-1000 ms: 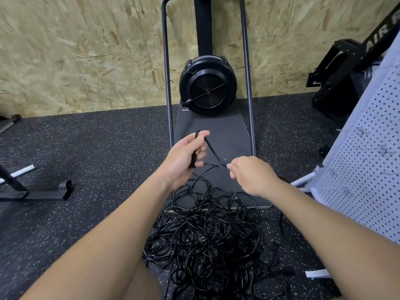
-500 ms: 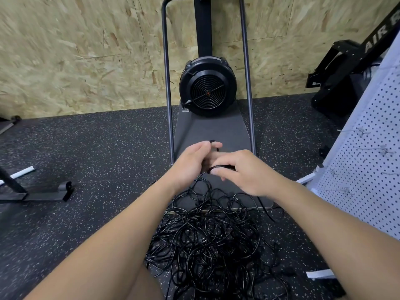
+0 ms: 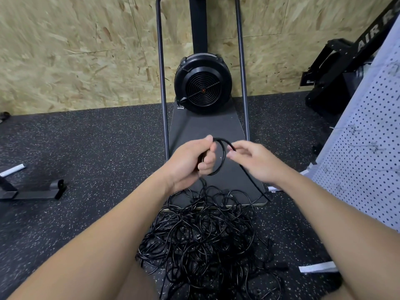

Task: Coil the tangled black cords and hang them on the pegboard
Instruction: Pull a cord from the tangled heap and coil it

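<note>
A big tangle of black cords (image 3: 205,241) lies on the speckled rubber floor right in front of me. My left hand (image 3: 190,161) grips a small coil of one black cord (image 3: 221,156), a loop of it standing out to the right of the fist. My right hand (image 3: 253,161) pinches the same cord just past the loop; from there the cord runs down and right to the floor. The white pegboard (image 3: 365,152), with several wire hooks, leans at the right edge.
A black fan machine (image 3: 203,87) on a dark base plate (image 3: 205,131) with two upright metal tubes stands ahead against the chipboard wall. A black metal foot (image 3: 36,191) lies left. Black gym equipment (image 3: 337,68) stands at the back right.
My hands came together, then drew slightly apart. A loop of cord now stands beside my left fist, and my right hand has slid along the cord to the right.
</note>
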The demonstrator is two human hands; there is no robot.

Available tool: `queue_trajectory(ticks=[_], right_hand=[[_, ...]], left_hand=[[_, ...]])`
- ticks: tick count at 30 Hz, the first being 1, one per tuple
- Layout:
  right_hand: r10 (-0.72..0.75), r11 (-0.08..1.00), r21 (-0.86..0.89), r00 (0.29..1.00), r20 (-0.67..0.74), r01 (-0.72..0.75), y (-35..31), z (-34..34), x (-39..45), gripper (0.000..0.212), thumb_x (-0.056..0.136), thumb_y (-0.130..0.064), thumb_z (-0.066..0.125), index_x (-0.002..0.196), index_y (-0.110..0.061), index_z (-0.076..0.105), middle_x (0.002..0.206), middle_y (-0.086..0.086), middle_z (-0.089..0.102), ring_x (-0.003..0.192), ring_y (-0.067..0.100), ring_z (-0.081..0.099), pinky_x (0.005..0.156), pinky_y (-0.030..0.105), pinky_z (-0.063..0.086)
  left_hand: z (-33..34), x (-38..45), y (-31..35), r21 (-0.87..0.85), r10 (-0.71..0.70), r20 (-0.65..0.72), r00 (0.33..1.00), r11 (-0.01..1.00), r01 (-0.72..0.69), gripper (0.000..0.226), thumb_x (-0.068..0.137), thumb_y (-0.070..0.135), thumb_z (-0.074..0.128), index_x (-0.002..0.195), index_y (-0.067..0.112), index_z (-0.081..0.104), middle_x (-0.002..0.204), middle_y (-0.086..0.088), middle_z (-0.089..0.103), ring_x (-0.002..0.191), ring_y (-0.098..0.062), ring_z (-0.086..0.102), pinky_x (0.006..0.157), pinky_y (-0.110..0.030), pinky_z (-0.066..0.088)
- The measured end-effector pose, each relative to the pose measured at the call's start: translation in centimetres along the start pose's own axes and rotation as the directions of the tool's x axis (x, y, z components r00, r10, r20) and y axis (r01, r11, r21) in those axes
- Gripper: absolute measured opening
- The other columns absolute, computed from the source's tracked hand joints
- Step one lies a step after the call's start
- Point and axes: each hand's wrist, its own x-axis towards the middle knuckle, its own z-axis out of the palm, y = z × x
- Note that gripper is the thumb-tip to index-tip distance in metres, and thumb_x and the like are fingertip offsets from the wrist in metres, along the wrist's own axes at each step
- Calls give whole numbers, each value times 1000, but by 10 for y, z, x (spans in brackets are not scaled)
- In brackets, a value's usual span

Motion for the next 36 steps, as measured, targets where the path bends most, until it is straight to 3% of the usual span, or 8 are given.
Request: queue_trajectory(ticks=[4, 7, 9, 13, 17, 20, 27, 36], right_hand=[[184, 983, -22, 965, 187, -183, 25, 31, -3, 55, 96, -52, 79, 143, -31, 58, 121, -20, 77, 118, 13, 75, 111, 55, 56], [231, 967, 82, 966, 116, -241, 37, 49, 0, 30, 98, -25, 80, 121, -17, 62, 104, 5, 82, 97, 18, 82, 105, 60, 59], [182, 983, 37, 983, 6, -182, 34, 52, 3, 6, 102, -15, 72, 106, -13, 67, 91, 7, 81, 78, 20, 82, 90, 57, 65], [-100, 948, -305, 995, -8, 93, 15, 50, -4, 14, 103, -27, 72, 90, -29, 70, 80, -12, 76, 67, 8, 68, 76, 44, 60], [-320, 814, -479, 942, 103, 329, -11, 42, -9, 10, 109, -42, 60, 102, -39, 67, 84, -28, 71, 75, -4, 61, 71, 37, 48], [-414, 775, -507, 909, 44, 377, -22, 35, -8, 13, 106, -52, 61, 104, -42, 69, 86, -26, 69, 76, 5, 59, 71, 39, 50], [-276, 936, -234, 961, -26, 263, -12, 14, -4, 23, 90, -26, 92, 90, -27, 69, 78, -12, 65, 67, 10, 57, 67, 29, 51], [-191, 975, -148, 969, -157, 168, 16, -2, 10, 9, 97, -23, 83, 99, -30, 76, 95, -9, 76, 90, 12, 71, 87, 33, 56]], left_hand=[[5, 5, 2, -97, 101, -105, 989, 989, -111, 33, 119, 34, 43, 95, 16, 57, 61, 3, 34, 50, -11, 22, 50, -24, 25], [0, 9, 3, -112, 148, -235, 961, 978, -178, 29, 119, 31, 45, 97, 17, 58, 66, 2, 38, 56, -15, 24, 56, -28, 25], [-8, 11, 3, -137, 139, -341, 930, 971, -196, 24, 118, 27, 46, 99, 16, 57, 72, 0, 46, 59, -15, 32, 58, -27, 31], [-21, 16, 3, -175, 111, -430, 896, 963, -203, 27, 120, 22, 42, 100, 12, 55, 96, -14, 77, 77, -21, 72, 70, -28, 58], [-21, 13, -5, 193, 142, -327, 934, 978, -81, 24, 119, 20, 40, 102, 6, 49, 105, -19, 82, 97, -30, 81, 89, -45, 66], [-18, 11, -10, 734, 264, -268, 927, 679, 19, 33, 116, 30, 48, 92, 8, 57, 80, 7, 77, 74, -10, 67, 79, -38, 51], [-2, 5, -11, 850, 91, -58, 994, 526, 2, 40, 119, 36, 42, 97, 5, 57, 64, -2, 70, 49, -14, 54, 54, -31, 42], [-11, 2, -14, 540, -33, 86, 996, 841, -19, 40, 119, 37, 45, 91, 9, 49, 66, -3, 38, 56, -16, 24, 51, -25, 25]])
